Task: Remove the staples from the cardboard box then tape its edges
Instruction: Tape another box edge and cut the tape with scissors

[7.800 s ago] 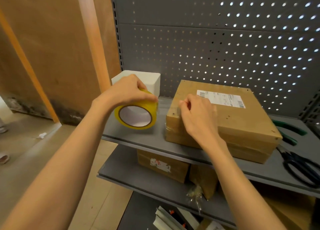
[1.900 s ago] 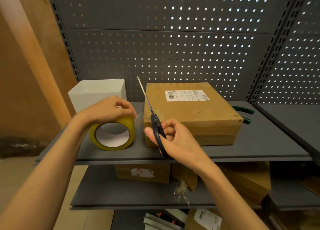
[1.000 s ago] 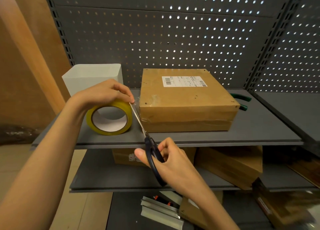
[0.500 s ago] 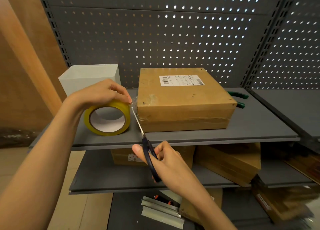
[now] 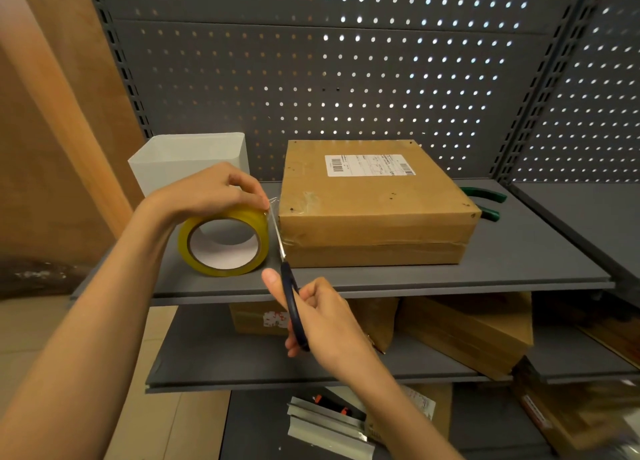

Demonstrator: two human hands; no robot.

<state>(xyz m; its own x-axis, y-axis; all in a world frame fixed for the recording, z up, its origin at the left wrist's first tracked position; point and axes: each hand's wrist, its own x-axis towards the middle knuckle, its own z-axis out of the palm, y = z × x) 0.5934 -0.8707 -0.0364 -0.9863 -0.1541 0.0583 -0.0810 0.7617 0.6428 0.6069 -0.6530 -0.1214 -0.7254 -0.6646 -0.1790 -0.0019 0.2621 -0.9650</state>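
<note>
A flat brown cardboard box (image 5: 374, 210) with a white shipping label lies on the grey shelf (image 5: 502, 269). Clear tape runs over its near left corner and along the front seam. My left hand (image 5: 207, 192) grips the top of a yellow tape roll (image 5: 225, 244) standing on edge just left of the box, holding a short stretch of tape taut toward the box corner. My right hand (image 5: 322, 317) holds black-handled scissors (image 5: 289, 286) in front of the shelf edge. Their blades point up into the gap between roll and box, at the stretched tape.
A white open container (image 5: 187, 161) stands behind the roll. Green-handled pliers (image 5: 485, 203) lie right of the box. A perforated metal panel backs the shelf. Lower shelves hold more cardboard boxes (image 5: 464, 331) and metal strips (image 5: 329, 428). A wooden panel stands at the left.
My right hand swung the scissors from upright in front of the box down below the shelf edge, blades up into the gap. Since half a second ago, little has moved.
</note>
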